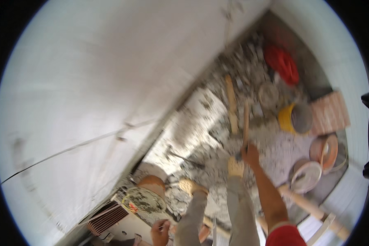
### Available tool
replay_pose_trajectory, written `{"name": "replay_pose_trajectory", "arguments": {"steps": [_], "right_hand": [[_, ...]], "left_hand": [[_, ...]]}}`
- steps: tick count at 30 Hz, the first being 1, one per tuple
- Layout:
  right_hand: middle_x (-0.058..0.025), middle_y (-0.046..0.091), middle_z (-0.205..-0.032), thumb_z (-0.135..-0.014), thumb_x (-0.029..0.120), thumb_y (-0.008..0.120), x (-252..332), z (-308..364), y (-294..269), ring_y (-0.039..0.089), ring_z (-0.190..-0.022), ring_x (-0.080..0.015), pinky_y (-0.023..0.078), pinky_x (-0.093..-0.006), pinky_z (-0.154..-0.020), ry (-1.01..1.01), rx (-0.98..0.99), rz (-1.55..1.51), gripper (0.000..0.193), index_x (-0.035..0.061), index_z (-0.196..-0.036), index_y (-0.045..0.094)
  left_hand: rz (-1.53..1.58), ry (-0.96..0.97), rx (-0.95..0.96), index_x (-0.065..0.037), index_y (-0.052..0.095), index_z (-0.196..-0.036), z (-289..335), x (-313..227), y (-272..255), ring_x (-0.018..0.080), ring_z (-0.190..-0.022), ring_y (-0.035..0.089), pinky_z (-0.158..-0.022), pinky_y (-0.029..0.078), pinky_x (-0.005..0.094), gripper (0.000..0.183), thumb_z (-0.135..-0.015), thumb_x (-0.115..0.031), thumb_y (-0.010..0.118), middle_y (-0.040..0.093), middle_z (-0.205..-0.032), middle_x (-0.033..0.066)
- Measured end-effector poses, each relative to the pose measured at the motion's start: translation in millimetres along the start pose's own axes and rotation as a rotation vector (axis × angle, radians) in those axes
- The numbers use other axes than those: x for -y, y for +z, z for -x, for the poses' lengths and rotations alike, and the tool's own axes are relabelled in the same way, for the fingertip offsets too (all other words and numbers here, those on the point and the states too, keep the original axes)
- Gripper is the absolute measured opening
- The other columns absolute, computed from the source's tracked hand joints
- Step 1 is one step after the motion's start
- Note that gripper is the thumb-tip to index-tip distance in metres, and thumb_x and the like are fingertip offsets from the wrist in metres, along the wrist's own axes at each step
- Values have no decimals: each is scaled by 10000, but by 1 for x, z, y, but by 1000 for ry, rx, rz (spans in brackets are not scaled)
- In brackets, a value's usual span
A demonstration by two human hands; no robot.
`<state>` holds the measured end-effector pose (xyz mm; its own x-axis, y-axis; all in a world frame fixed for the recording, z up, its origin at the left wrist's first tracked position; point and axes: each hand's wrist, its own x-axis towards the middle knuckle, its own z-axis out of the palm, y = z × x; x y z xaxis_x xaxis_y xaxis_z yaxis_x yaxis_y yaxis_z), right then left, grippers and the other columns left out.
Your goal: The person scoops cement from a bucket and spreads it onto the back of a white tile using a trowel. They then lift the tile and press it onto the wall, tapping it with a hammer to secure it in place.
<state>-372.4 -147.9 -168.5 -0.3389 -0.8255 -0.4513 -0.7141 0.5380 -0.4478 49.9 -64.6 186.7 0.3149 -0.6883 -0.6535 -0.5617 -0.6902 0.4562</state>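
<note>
The person stands close to a white wall (90, 82) and looks straight down at grey trousers and two pale shoes (235, 167) on a floor covered with broken rubble (201, 135).

The left hand (160, 232) is low at the bottom edge, beside the left leg. Its fingers are curled around something thin, but the picture is too blurred there to tell what it is. Just above this hand a round sieve-like pan (144, 201) full of grey bits sits on an orange pot (151, 181), next to a reddish ribbed brick (107, 219).

The right hand (250, 154) reaches forward over the right shoe. Its fingers are closed around the lower end of a wooden handle (246, 123), which stands up from the rubble and points away from the person.

Further to the right lie a white bowl (305, 176) and an orange bucket (326, 149). Beyond them are a yellow bucket (293, 119) with grey mortar, a pink tile (330, 112), a second wooden stick (231, 104), and, farthest, a red basin (283, 63) in the corner.
</note>
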Motion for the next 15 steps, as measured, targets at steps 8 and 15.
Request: {"name": "replay_pose_trajectory", "arguments": {"steps": [8,15], "right_hand": [[-65,542,-756,-953,269,689,234,261,-234,448,-603,-148,369,-348,-553,-932,320,-575,260,41,-920,568],[-120,655,-1188,-951,294,710,305,304,-388,630,-1104,-216,518,-390,-961,-59,565,-1626,376,43,-1227,659]], "left_hand": [[114,22,215,-33,597,-1317,82,-244,-10,217,-1106,663,-907,540,346,351,-1034,-241,613,700,-1182,107],[470,634,-85,25,629,-1150,200,-347,-139,205,-951,710,-889,556,365,350,-1099,-263,436,738,-992,116]]}}
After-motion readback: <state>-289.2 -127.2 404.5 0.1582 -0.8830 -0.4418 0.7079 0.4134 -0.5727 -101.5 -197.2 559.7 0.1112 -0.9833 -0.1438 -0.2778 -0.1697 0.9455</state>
